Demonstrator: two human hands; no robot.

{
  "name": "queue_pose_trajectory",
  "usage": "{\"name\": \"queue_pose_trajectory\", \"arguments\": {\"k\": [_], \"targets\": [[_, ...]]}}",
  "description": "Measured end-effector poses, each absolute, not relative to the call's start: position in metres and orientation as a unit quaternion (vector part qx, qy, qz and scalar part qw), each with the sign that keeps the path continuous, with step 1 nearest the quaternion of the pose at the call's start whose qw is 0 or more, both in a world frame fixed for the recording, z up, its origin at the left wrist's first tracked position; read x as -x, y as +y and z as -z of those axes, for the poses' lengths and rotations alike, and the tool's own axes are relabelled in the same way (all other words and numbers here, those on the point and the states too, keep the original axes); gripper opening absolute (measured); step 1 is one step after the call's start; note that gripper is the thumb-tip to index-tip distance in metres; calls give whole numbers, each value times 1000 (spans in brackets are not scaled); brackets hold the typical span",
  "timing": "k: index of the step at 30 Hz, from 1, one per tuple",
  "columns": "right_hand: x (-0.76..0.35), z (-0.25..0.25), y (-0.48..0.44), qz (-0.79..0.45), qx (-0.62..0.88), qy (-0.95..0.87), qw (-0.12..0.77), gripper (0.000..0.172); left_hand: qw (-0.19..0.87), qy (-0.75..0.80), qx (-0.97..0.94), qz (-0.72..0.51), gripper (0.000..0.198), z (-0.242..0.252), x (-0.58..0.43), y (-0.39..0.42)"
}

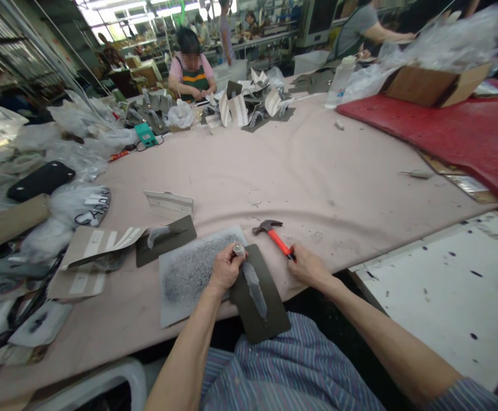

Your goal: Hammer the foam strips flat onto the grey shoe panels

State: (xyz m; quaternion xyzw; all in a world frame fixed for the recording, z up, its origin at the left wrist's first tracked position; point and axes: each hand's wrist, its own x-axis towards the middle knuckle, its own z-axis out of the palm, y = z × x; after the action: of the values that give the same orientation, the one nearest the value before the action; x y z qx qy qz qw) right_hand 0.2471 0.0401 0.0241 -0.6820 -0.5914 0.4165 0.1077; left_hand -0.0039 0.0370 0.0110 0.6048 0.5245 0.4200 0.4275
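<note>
My left hand (225,268) is closed round a small metal punch (239,249), held upright on the top end of a dark olive flat piece (260,297) that overhangs the table's near edge. A silvery strip lies along that piece. My right hand (306,265) grips the orange handle of a hammer (272,234), whose dark head rests on the table just beyond the piece. Under the piece's left side lies a grey, pitted mat (189,271).
The long table is covered with pinkish cloth (300,171). More dark flat pieces (165,240) and card pieces (88,245) lie to the left, with plastic bags beyond. A red sheet (454,134) and a white spotted board (446,285) are right. Another person (191,68) works at the far end.
</note>
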Motion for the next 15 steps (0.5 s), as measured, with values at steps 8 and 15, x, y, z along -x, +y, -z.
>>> {"name": "queue_pose_trajectory", "arguments": {"k": [8,15], "targets": [[-229,-93,27,-519,592,-573,227,24,359,530,-627,-444,12,-6,-3,24],[-242,-105,1,-182,511,-824,162,21,337,538,-635,-440,12,2,-3,24]]}}
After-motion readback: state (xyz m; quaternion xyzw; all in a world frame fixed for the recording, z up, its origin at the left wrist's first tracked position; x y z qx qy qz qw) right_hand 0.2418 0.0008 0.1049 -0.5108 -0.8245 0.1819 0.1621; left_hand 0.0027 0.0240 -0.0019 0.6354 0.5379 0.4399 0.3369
